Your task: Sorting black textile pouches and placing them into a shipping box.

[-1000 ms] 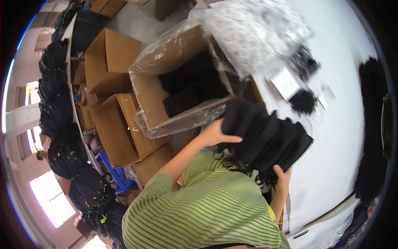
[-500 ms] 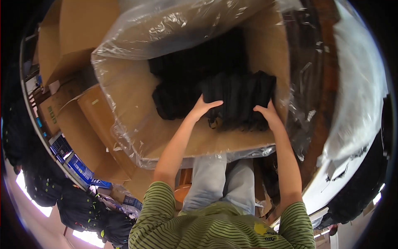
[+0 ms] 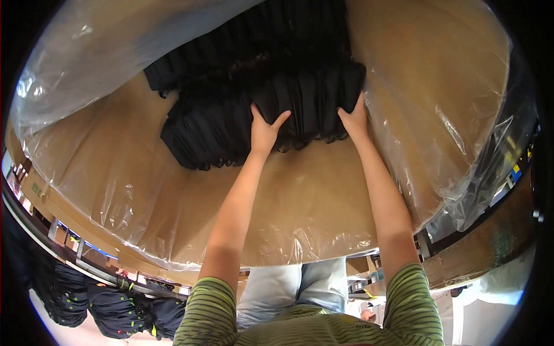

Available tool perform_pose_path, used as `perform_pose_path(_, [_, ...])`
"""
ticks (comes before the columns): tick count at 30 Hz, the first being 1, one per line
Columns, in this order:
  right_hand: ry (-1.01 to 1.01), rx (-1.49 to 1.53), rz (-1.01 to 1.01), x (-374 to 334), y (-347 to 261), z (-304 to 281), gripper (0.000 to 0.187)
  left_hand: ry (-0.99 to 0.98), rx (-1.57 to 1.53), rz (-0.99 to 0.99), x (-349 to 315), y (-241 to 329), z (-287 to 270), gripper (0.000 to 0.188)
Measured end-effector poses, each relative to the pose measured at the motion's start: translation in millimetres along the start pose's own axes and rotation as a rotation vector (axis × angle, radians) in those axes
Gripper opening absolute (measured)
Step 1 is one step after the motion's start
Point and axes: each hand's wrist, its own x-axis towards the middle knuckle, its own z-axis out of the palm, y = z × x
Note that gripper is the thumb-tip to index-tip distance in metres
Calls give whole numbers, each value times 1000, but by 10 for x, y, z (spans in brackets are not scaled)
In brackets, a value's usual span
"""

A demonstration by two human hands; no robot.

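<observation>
Inside a large cardboard box (image 3: 311, 196) lined with clear plastic lies a row of black folded fabric pieces (image 3: 219, 130), packed upright side by side. My left hand (image 3: 264, 135) grips the row near its middle, thumb spread on the near side and the other fingers partly hidden among the folds. Around the row's right end is my right hand (image 3: 355, 120), its thumb on the near face and its fingertips hidden along the end. Between them the hands hold a stack of black folded fabric pieces (image 3: 311, 109). Behind this row sits another black row (image 3: 288, 29).
Clear plastic liner (image 3: 86, 75) covers the box walls and hangs over the rim. A metal rail (image 3: 86, 268) runs at lower left, with dark bundles (image 3: 115, 308) bearing green bits beyond it. On the right is a brown wooden-looking edge (image 3: 485, 256).
My view has moved down and closer into the box. Both hands have gone deeper with the stack, which now lies in line with the fabric pieces on its left.
</observation>
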Motion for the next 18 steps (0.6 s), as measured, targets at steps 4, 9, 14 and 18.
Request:
perform_pose_path(4, [262, -54, -230, -354, -455, -176, 59, 158, 87, 195, -244, 196, -105, 64])
perform_pose_path(9, [185, -295, -657, -281, -743, -4, 52, 35, 731, 860, -191, 300, 6, 54])
perform_pose_path(14, [139, -356, -696, -76, -434, 363, 58, -101, 994, 977, 132, -80, 221, 59])
perform_pose_path(18, [138, -390, -718, -71, -515, 396, 62, -59, 1092, 925, 104, -103, 237, 61])
